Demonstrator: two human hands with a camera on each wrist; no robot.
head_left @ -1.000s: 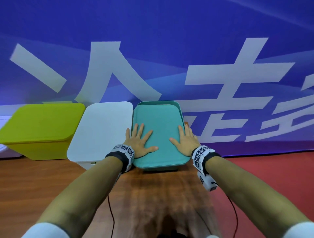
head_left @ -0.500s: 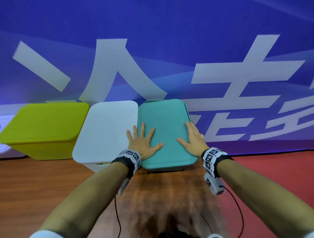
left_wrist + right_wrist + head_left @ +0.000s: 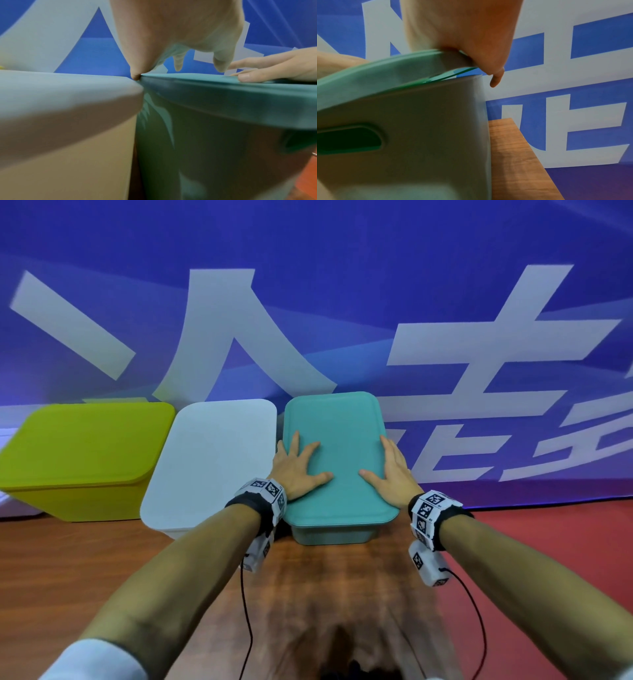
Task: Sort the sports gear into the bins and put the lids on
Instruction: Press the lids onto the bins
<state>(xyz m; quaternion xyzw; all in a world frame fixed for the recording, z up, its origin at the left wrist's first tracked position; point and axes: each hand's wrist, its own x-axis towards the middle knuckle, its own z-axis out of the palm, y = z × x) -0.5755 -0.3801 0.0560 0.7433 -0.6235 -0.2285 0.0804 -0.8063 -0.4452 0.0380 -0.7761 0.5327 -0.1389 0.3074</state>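
Note:
A teal lid (image 3: 339, 440) lies on the teal bin (image 3: 330, 534), the rightmost of three bins on a wooden table. My left hand (image 3: 298, 470) lies flat on the lid's left side with fingers spread. My right hand (image 3: 388, 470) lies flat on its right edge, fingers straight. In the left wrist view the left hand (image 3: 178, 40) presses the teal lid (image 3: 223, 86) beside the white bin. In the right wrist view the right hand (image 3: 471, 33) sits on the lid's rim (image 3: 393, 67), and the bin wall (image 3: 419, 135) has a handle slot. No sports gear shows.
A white bin with its lid (image 3: 215, 453) on stands against the teal bin's left side. A lime-green lidded bin (image 3: 82, 446) stands further left. A blue banner wall (image 3: 308, 285) rises right behind them. The wooden table (image 3: 68, 570) ends at the right over red floor (image 3: 565, 542).
The lid has slid back and now sits square on the teal bin. Both hands moved forward with it and stay flat on top.

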